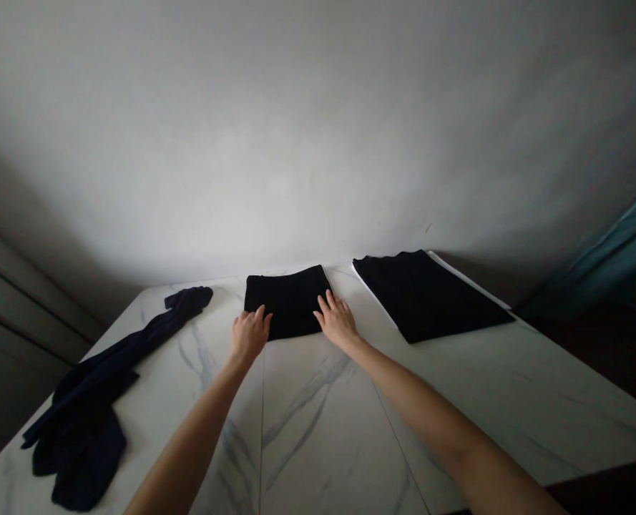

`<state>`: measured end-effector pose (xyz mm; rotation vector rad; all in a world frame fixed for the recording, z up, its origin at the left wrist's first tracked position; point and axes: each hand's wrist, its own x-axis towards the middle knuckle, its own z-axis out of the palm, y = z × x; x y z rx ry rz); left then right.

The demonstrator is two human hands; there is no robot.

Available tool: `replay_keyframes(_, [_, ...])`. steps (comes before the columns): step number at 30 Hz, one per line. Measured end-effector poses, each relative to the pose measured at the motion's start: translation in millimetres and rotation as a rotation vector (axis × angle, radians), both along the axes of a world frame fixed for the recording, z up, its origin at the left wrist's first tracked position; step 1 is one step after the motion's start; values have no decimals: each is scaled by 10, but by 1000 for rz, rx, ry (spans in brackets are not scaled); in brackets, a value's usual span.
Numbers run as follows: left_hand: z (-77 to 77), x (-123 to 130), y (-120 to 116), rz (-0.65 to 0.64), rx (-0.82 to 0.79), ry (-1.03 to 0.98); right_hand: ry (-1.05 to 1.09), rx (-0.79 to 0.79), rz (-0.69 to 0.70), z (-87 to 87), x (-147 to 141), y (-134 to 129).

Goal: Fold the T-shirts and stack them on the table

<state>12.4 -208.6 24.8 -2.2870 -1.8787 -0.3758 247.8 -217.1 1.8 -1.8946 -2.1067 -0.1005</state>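
A black folded cloth [290, 304], roughly a rectangle, lies flat in the middle of the table near the wall. My left hand [250, 334] rests on its lower left edge, fingers apart and the thumb stretched over the fabric. On the right edge lies my right hand [336, 318], open, with its fingers spread across the cloth. Neither hand grips the fabric. A thin light strip shows along the cloth's right side, just above my right fingers.
A larger black cloth [430, 297] with white side edges lies flat to the right. Crumpled dark navy clothing [97, 400] stretches along the left of the marble-patterned table [307, 429]. The wall [296, 143] stands behind; teal fabric [602, 250] hangs at far right.
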Motion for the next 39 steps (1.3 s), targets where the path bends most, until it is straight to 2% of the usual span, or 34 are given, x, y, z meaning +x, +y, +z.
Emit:
replay_keyframes(2, [-56, -10, 173, -71, 92, -10, -19, -30, 75, -13, -12, 118])
replay_keyframes(4, [-184, -52, 335, -145, 109, -13, -25, -122, 123, -47, -15, 199])
replay_keyframes(7, [-405, -147, 503, -205, 8, -5, -22, -244, 147, -71, -1, 268])
replay_keyframes(9, [-464, -190, 579, -225, -45, -4, -15, -267, 146, -18, 6, 346])
replay_keyframes(12, [-346, -172, 736, -187, -68, -31, 24, -225, 55, 156, -4, 622])
replay_keyframes(15, [-174, -95, 1012, -131, -16, -81, 26, -103, -16, 265, -14, 1048])
replay_keyframes(17, [-177, -61, 1223, -125, 48, -106, -2, -68, -9, 215, 1, 1311])
replay_keyframes(19, [-292, -62, 1402, -96, 60, -111, -3, -118, -16, 83, 36, 1497])
replay_keyframes(22, [-528, -100, 1553, -29, -13, -98, 54, -211, -33, -125, 101, 1625])
replay_keyframes(25, [-636, -122, 1588, -27, -51, -92, 89, -234, -25, -210, 140, 1653])
replay_keyframes(30, [-542, -146, 1612, -17, -119, -208, 151, -196, -47, -183, 165, 1637])
replay_keyframes(33, [-477, -256, 1674, 135, -55, -365, 277, -81, -221, -174, 222, 1622])
replay_keyframes(36, [-420, -408, 1772, 314, -76, -475, 362, -66, -334, -147, 313, 1653])
replay_keyframes(37, [-398, -450, 1812, 333, -109, -489, 372, -84, -336, -131, 344, 1678])
replay_keyframes(39, [-348, -504, 1902, 286, -167, -495, 384, -132, -328, -94, 398, 1744])
